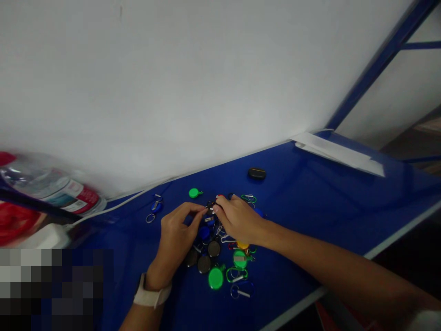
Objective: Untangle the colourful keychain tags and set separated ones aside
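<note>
My left hand (178, 236), with a pale watch band (151, 298) on its wrist, pinches a small dark piece with shiny metal (210, 208) between thumb and fingertips. From the other side, my right hand (241, 221) grips the same piece; its exact kind is too small to tell. Below both hands lies a loose pile of retractable badge reels: a green reel (216, 278), a blue reel (204, 233) and several dark reels (214, 249). Among them are a green carabiner (237, 275) and a split key ring (235, 292). My right hand partly covers a yellow reel (243, 245).
On the blue tabletop (292, 207) lie another green reel (194, 193), a blue reel with ring (156, 206), a black case (257, 173) and white papers (339, 154). A clear bottle (57, 188), white cable (129, 200) and white power strip (48, 240) are at left. A grey wall (189, 92) stands behind.
</note>
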{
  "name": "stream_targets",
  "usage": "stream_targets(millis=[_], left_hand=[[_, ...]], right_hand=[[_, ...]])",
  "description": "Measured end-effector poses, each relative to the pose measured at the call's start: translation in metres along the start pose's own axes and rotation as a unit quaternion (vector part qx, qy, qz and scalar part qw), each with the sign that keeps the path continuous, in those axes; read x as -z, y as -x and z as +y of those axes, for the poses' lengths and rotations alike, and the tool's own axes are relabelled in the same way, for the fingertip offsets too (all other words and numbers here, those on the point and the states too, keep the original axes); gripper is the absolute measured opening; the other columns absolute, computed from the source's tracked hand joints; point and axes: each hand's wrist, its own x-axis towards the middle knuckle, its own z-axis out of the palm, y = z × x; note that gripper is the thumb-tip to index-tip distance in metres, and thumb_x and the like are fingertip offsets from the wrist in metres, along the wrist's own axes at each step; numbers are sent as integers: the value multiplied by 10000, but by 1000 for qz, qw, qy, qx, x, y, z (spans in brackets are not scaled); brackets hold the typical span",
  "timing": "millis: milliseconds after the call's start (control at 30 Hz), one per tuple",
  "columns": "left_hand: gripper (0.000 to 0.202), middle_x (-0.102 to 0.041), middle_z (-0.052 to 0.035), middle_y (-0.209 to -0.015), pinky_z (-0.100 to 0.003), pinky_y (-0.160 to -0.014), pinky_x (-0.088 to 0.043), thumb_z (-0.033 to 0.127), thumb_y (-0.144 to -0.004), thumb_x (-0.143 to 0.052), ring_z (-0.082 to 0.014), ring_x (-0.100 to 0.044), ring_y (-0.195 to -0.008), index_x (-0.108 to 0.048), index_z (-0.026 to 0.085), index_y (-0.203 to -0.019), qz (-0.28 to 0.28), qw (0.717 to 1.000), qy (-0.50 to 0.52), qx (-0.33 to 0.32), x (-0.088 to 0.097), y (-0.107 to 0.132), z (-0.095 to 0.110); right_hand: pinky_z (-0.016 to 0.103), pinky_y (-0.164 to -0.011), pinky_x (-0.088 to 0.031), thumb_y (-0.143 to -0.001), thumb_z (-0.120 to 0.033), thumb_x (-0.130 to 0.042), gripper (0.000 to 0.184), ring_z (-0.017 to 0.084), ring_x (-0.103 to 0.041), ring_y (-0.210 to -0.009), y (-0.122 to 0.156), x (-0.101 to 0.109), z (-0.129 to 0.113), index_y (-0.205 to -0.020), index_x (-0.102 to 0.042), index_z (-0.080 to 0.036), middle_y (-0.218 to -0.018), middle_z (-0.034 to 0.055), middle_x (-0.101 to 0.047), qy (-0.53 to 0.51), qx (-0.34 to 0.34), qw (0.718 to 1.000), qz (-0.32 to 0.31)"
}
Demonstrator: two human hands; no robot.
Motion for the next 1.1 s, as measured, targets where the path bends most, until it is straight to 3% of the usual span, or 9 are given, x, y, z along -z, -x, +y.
stream_targets(millis=[233, 333, 467, 667, 867, 1100], left_hand=[[75, -751, -10, -808, -252, -692, -566, 202, -913, -658, -142, -702, -698, -699, 189, -851, -7, 1000, 3, 12, 0, 0, -3], [53, -752, -26, -861, -279, -719, -577, 217, -912, -655, -160, -706, -738, -695, 194, -936, -36, 999, 12, 29, -1, 1, -4], [195, -733, -35, -912, -299, -745, -576, 215, -874, -699, -175, -694, -789, -673, 197, -1067, -75, 996, 18, 34, -3, 3, -3], [169, -729, -40, -928, -286, -727, -550, 226, -916, -641, -170, -673, -773, -688, 210, -1078, -105, 994, 12, 35, -5, 5, -3], [163, -762, -27, -893, -267, -695, -547, 176, -877, -619, -168, -703, -744, -706, 201, -1012, -59, 997, 10, 56, -2, 3, -5], [135, -761, -17, -843, -277, -703, -557, 291, -926, -626, -173, -713, -726, -716, 204, -977, -7, 996, 12, 90, 2, 0, -1]], right_hand=[[364, -795, -394, -1071, -288, -271, 341, 221, -560, -747, 0, -2, 7, -1045, -569, -125, -833, 96, -667, -24, 14, 999, 33], [353, -780, -380, -1069, -289, -278, 327, 211, -542, -732, 0, -2, 9, -1004, -561, -140, -810, 82, -654, -37, 28, 998, 52], [337, -755, -369, -1065, -281, -299, 300, 207, -530, -738, 1, 0, 9, -955, -551, -160, -792, 69, -637, -62, 49, 994, 78], [342, -811, -408, -1053, -287, -362, 257, 205, -573, -809, 4, -1, 7, -951, -566, -170, -890, 83, -672, -115, 115, 981, 108], [353, -841, -405, -1030, -288, -468, 180, 179, -601, -725, 6, 2, 4, -946, -584, -179, -780, 26, -669, -139, 191, 961, 142], [370, -837, -422, -1019, -344, -486, 214, 170, -576, -661, 6, 5, 6, -935, -581, -172, -715, 11, -644, -125, 222, 961, 106]])
